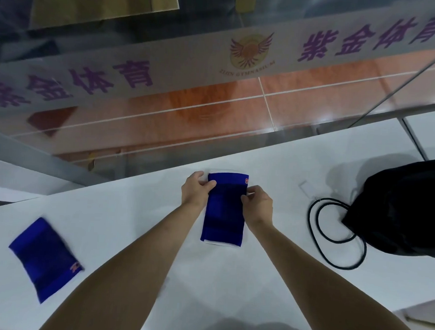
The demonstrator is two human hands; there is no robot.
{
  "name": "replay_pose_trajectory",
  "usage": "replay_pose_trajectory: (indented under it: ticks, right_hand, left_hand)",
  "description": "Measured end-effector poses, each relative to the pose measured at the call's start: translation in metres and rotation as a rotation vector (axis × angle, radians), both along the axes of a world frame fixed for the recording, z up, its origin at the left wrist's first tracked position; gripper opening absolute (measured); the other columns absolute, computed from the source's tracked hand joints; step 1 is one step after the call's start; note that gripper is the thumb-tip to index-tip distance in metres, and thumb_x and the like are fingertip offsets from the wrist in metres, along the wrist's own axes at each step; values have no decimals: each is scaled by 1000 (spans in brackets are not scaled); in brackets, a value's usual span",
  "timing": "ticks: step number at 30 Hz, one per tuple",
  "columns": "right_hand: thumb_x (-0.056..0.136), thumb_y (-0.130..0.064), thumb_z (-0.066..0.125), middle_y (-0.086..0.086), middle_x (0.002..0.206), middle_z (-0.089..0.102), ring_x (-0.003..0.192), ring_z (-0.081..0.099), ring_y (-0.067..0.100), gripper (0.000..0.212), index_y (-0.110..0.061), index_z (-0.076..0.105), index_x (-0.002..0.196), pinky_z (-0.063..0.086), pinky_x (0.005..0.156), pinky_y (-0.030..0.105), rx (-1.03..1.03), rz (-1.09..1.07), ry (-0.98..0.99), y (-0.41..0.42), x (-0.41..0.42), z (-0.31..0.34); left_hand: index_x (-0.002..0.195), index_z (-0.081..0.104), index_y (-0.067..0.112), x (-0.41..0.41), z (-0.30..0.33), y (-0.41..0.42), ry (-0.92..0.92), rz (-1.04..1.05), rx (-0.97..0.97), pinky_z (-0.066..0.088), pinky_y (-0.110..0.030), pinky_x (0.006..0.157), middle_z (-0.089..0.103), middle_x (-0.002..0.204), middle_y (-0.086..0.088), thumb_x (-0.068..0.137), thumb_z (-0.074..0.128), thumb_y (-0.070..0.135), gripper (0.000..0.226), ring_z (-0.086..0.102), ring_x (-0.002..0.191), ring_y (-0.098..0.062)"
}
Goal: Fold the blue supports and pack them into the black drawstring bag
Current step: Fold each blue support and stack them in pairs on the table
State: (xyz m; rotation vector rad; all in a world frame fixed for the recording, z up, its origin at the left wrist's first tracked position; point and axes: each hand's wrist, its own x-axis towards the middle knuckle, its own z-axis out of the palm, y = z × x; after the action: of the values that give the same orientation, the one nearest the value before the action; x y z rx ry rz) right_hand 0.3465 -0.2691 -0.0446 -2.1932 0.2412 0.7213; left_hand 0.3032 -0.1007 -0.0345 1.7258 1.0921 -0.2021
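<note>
A blue support with white end bands lies lengthwise on the white table, straight ahead of me. My left hand pinches its upper left edge. My right hand pinches its upper right edge. A second blue support with a red logo lies flat at the near left, untouched. The black drawstring bag sits at the right, its black cord looped on the table towards me.
A glass wall with purple lettering and a winged logo runs along the table's far edge. A small clear tag lies left of the bag. The table's near right corner drops off at the lower right.
</note>
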Motion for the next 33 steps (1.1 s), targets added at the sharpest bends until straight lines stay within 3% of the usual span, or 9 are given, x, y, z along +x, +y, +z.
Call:
replay_pose_trajectory:
  ticks: [4, 7, 11, 14, 17, 19, 23, 28, 33]
  right_hand:
    - [101, -15, 54, 1, 110, 67, 86, 63, 12, 14, -21, 61, 111, 55, 66, 26, 4, 29, 34, -4, 1, 0]
    - [100, -23, 60, 0, 111, 66, 87, 64, 13, 22, -19, 59, 122, 48, 60, 20, 56, 21, 53, -7, 3, 7]
    - [100, -38, 62, -1, 125, 65, 106, 65, 18, 47, -20, 49, 141, 53, 74, 24, 251, -42, 73, -16, 9, 21]
    - [102, -31, 59, -2, 118, 71, 106, 68, 19, 34, -17, 58, 133, 59, 79, 29, 408, -22, 119, -22, 13, 33]
    - [99, -30, 62, 0, 100, 76, 101, 70, 26, 17, -16, 68, 104, 58, 92, 51, 444, 31, 57, -26, 15, 49]
    - [99, -24, 64, -2, 93, 75, 93, 70, 21, 9, -15, 67, 96, 59, 90, 47, 481, 48, -13, -30, 14, 65]
    - [102, -9, 57, -8, 102, 75, 97, 69, 9, 15, -15, 67, 113, 53, 87, 22, 586, 193, -187, -38, 9, 102]
    - [105, -12, 57, -8, 117, 70, 113, 66, 14, 22, -14, 64, 125, 49, 96, 21, 519, 533, -484, -63, -3, 112]
    - [104, -20, 59, -10, 117, 71, 105, 68, 8, 23, -18, 62, 127, 54, 88, 27, 335, 782, -519, -96, -36, 68]
  left_hand:
    - [121, 66, 16, -4, 7, -8, -18, -64, 27, 55, -35, 80, 71, 108, -1, 97, 65, 30, 28, 67, 99, -24]
    - [106, 69, 20, -12, 13, -15, -74, -76, -9, 58, -43, 83, 73, 101, 1, 98, 61, 31, 15, 69, 97, -25]
    - [99, 68, 23, -22, 26, -22, -167, -133, -50, 58, -51, 87, 72, 99, 2, 98, 61, 32, 12, 68, 96, -23]
    - [96, 68, 23, -29, 38, -24, -251, -136, -77, 57, -55, 85, 73, 96, 2, 96, 61, 30, 10, 69, 94, -26]
    - [99, 68, 25, -36, 52, -22, -328, -104, -83, 57, -56, 87, 73, 97, 1, 91, 62, 36, 15, 69, 95, -27]
    - [107, 67, 26, -40, 63, -22, -385, -58, -70, 59, -49, 89, 73, 102, 2, 91, 63, 35, 18, 69, 98, -23]
    - [116, 63, 22, -49, 90, -27, -567, -39, -45, 52, -20, 88, 70, 112, 4, 100, 59, 7, 22, 65, 103, -9]
    - [123, 60, 22, -77, 97, -31, -667, -242, 130, 43, -22, 109, 64, 136, 9, 100, 55, -1, 33, 57, 129, -7]
    - [136, 51, 27, -129, 45, -47, -456, -468, 174, 44, -27, 111, 60, 141, 15, 101, 55, 3, 43, 55, 131, -1]
